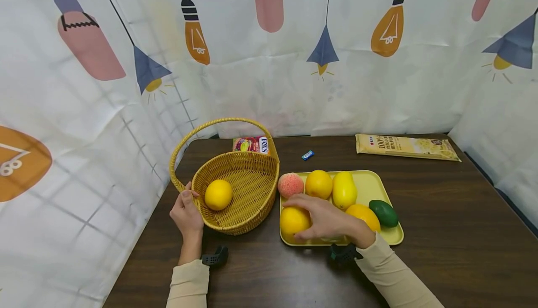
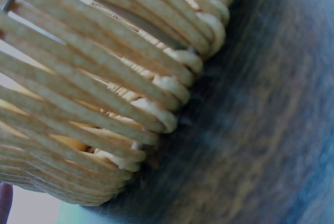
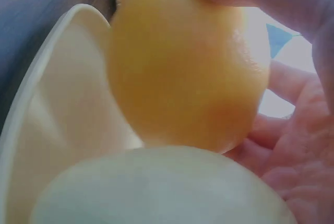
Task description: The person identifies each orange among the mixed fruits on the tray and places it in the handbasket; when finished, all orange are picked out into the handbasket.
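Observation:
At the left of the head view, my left hand (image 1: pixel 187 215) grips the rim of a yellow woven basket (image 1: pixel 245 225) near the handle's base. An orange (image 1: pixel 218 194) lies inside the basket. The left wrist view shows the basket's woven wall (image 2: pixel 94 93) close up and the dark tabletop. My right hand (image 1: pixel 325 217) holds another orange (image 1: pixel 294 223) between thumb and fingers, at the near left corner of a yellow tray (image 1: pixel 378 184). In the right wrist view a pale rounded thing (image 3: pixel 162 187) sits below that orange (image 3: pixel 188 72); its kind cannot be told.
The tray also bears a peach (image 1: pixel 291 185), oranges (image 1: pixel 318 184), a yellow pear-shaped fruit (image 1: pixel 344 190) and a dark green fruit (image 1: pixel 384 213). Behind are a FOX'S packet (image 1: pixel 251 144), a small blue wrapped sweet (image 1: pixel 307 155) and a long noodle packet (image 1: pixel 405 147).

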Demonstrator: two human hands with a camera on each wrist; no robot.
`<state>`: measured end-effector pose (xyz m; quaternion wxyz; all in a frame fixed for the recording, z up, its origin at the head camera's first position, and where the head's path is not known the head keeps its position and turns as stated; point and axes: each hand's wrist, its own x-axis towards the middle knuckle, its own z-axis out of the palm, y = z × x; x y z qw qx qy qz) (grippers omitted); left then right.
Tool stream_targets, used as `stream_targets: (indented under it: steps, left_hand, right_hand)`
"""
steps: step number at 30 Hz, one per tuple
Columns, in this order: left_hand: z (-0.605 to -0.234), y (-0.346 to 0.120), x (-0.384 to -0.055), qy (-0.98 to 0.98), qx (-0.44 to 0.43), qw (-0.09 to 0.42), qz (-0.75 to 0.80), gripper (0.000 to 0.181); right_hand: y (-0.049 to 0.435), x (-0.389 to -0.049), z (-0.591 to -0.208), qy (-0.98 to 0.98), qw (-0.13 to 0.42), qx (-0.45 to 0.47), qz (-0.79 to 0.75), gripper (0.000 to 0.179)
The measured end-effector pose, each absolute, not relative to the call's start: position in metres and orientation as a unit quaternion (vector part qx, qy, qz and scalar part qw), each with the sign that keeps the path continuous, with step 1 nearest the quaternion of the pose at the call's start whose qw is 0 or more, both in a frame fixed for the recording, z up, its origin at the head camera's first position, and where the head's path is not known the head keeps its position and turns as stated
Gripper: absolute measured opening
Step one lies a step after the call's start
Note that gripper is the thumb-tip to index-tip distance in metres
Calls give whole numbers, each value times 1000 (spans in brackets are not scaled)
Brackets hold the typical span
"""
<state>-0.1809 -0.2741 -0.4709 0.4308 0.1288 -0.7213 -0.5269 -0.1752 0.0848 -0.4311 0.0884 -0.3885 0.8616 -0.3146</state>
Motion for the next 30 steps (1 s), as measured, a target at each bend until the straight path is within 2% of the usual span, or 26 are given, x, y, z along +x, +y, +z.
stream_targets:
  steps: [10,24,30]
  left_hand:
    - [-472,-274,-181,-724,128,433,-522,53]
    - [-472,-274,-181,-723,125,439,-519,54]
    - [-472,-274,-181,-722,127,439,-520,54]
  right_hand:
    - [78,-174,-435,822,38,-408,-395,69]
    - [74,-174,-431,773,8,-393,-498,73]
    - [67,-172,-428,770,-21,-359,-527,75]
